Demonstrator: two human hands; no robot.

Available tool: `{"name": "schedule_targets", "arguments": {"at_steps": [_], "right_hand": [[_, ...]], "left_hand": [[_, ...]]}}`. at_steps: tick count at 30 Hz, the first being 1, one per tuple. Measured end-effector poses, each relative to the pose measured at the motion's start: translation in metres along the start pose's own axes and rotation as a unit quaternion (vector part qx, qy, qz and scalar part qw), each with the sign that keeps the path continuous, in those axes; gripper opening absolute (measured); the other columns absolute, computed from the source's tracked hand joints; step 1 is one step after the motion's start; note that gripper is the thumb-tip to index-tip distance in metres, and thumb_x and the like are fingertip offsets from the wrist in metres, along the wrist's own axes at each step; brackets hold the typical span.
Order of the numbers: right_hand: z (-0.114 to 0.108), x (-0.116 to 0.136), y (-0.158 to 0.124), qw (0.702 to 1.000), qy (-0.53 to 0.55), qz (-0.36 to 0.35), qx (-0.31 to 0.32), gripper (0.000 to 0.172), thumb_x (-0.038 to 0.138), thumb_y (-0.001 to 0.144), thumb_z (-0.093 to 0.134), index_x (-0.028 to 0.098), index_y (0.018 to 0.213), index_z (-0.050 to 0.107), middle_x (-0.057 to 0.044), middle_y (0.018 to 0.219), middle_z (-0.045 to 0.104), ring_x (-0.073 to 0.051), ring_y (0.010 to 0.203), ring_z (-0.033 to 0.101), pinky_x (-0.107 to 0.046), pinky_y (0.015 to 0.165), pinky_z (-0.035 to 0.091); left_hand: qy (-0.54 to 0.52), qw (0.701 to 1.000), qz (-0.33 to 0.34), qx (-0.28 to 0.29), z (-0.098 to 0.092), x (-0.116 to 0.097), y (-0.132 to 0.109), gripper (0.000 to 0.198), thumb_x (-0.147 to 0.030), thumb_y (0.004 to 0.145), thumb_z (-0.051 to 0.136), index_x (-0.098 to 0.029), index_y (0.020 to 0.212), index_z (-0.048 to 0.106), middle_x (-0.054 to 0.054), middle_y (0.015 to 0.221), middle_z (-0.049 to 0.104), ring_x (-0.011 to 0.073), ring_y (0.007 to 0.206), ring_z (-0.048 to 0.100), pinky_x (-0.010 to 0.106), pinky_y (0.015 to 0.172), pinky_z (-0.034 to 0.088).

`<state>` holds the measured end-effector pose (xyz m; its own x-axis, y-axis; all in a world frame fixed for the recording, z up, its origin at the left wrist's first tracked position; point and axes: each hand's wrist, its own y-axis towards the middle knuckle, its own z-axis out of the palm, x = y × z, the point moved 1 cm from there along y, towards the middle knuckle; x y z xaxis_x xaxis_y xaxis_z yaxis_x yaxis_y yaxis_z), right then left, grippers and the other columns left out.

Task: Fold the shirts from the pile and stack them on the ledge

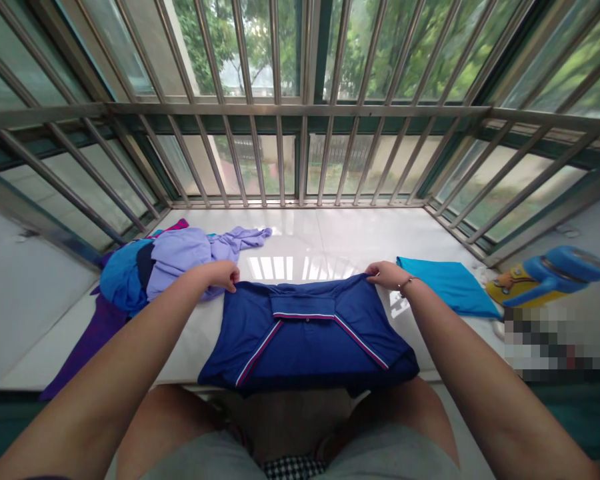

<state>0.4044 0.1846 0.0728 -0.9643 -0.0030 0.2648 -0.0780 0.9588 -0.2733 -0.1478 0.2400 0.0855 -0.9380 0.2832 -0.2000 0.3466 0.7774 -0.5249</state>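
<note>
2 far corners pinched: L hand [225,275] + R hand [383,273], navy shirt [305,350] between, on sill [325,237]. Near hem at/over front edge; glossy surface, so poss. slide-off. Uneven pull cd skew collar [303,307]. L hand nr pile [183,257]: cd snag.

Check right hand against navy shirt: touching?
Touching. The head view shows the right hand pinching the navy shirt at its far right corner.

Pouring in as daylight through barred windows [257,40], glaring in stripes off the white sill [300,233]. Stretching toward the edges, pixelating at lower right.
</note>
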Motion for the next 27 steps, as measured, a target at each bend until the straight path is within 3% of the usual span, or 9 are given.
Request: {"name": "schedule_targets", "arguments": {"at_steps": [6, 10, 12, 15, 17, 20, 23, 25, 27], "right_hand": [[-0.011, -0.004, 0.0, 0.999, 0.021, 0.011, -0.028, 0.013, 0.02, 0.084, 0.076, 0.023, 0.094, 0.085, -0.004, 0.095, 0.083, -0.019, 0.09, 0.075, -0.024, 0.079, 0.052], [-0.029, 0.0, 0.013, 0.997, 0.043, 0.042, -0.053, 0.013, 0.017, 0.082, 0.074, 0.022, 0.087, 0.085, -0.001, 0.078, 0.08, -0.017, 0.075, 0.073, -0.023, 0.073, 0.052], [-0.042, 0.004, 0.024, 0.992, 0.058, 0.071, -0.088, 0.015, 0.014, 0.083, 0.072, 0.021, 0.087, 0.084, -0.001, 0.073, 0.078, -0.016, 0.071, 0.073, -0.023, 0.071, 0.052], [-0.064, 0.013, 0.04, 0.974, 0.085, 0.117, -0.176, 0.022, 0.011, 0.085, 0.067, 0.018, 0.096, 0.084, -0.004, 0.079, 0.08, -0.017, 0.074, 0.074, -0.024, 0.074, 0.054], [-0.08, 0.019, 0.045, 0.955, 0.107, 0.136, -0.24, 0.026, 0.012, 0.087, 0.064, 0.016, 0.105, 0.083, -0.007, 0.089, 0.082, -0.018, 0.08, 0.075, -0.025, 0.078, 0.056], [-0.1, 0.025, 0.033, 0.928, 0.138, 0.141, -0.315, 0.032, 0.018, 0.093, 0.061, 0.016, 0.119, 0.079, -0.01, 0.107, 0.081, -0.018, 0.086, 0.076, -0.027, 0.081, 0.059], [-0.097, 0.026, -0.011, 0.899, 0.207, 0.101, -0.372, 0.029, 0.028, 0.093, 0.066, 0.019, 0.118, 0.076, -0.008, 0.112, 0.08, -0.019, 0.085, 0.077, -0.03, 0.08, 0.061], [-0.075, 0.023, -0.055, 0.882, 0.269, 0.054, -0.383, 0.028, 0.036, 0.092, 0.071, 0.02, 0.113, 0.075, -0.007, 0.102, 0.08, -0.022, 0.084, 0.078, -0.033, 0.08, 0.062], [-0.037, 0.017, -0.102, 0.889, 0.278, 0.042, -0.362, 0.03, 0.044, 0.09, 0.074, 0.021, 0.11, 0.074, -0.006, 0.094, 0.079, -0.025, 0.086, 0.078, -0.036, 0.082, 0.062]], "left_hand": [[0.02, 0.999, 0.023, 0.007, -0.004, 0.002, -0.003, 0.036, -0.054, 0.06, 0.09, -0.026, 0.069, 0.071, 0.0, 0.061, 0.066, 0.0236, 0.071, 0.065, 0.031, 0.071, 0.049], [0.047, 0.998, 0.032, -0.023, -0.025, -0.005, 0.004, 0.023, -0.045, 0.066, 0.084, -0.025, 0.071, 0.072, 0.0, 0.071, 0.073, 0.0225, 0.075, 0.066, 0.029, 0.07, 0.046], [0.037, 0.997, 0.018, -0.069, -0.044, -0.009, 0.012, 0.017, -0.039, 0.067, 0.082, -0.025, 0.071, 0.072, -0.001, 0.072, 0.074, 0.0215, 0.076, 0.067, 0.027, 0.069, 0.045], [-0.031, 0.983, -0.055, -0.17, -0.076, -0.015, 0.021, 0.012, -0.031, 0.071, 0.079, -0.023, 0.073, 0.071, -0.002, 0.066, 0.072, 0.0208, 0.074, 0.07, 0.025, 0.069, 0.047], [-0.077, 0.961, -0.098, -0.248, -0.095, -0.021, 0.022, 0.009, -0.029, 0.077, 0.076, -0.021, 0.081, 0.073, -0.001, 0.068, 0.074, 0.0209, 0.075, 0.072, 0.026, 0.07, 0.048], [-0.111, 0.911, -0.108, -0.381, -0.111, -0.033, 0.009, 0.015, -0.031, 0.083, 0.073, -0.02, 0.093, 0.077, 0.003, 0.083, 0.08, 0.0232, 0.084, 0.075, 0.028, 0.076, 0.051], [-0.139, 0.874, -0.081, -0.458, -0.097, -0.039, -0.024, 0.021, -0.037, 0.083, 0.074, -0.021, 0.096, 0.08, 0.006, 0.093, 0.083, 0.0259, 0.09, 0.075, 0.031, 0.081, 0.054], [-0.153, 0.875, -0.048, -0.457, -0.066, -0.037, -0.051, 0.022, -0.039, 0.083, 0.073, -0.022, 0.096, 0.081, 0.006, 0.099, 0.083, 0.0258, 0.092, 0.075, 0.032, 0.083, 0.055], [-0.171, 0.884, -0.005, -0.435, -0.021, -0.031, -0.078, 0.023, -0.041, 0.083, 0.071, -0.024, 0.094, 0.08, 0.007, 0.109, 0.082, 0.0256, 0.097, 0.075, 0.032, 0.086, 0.057]]}}
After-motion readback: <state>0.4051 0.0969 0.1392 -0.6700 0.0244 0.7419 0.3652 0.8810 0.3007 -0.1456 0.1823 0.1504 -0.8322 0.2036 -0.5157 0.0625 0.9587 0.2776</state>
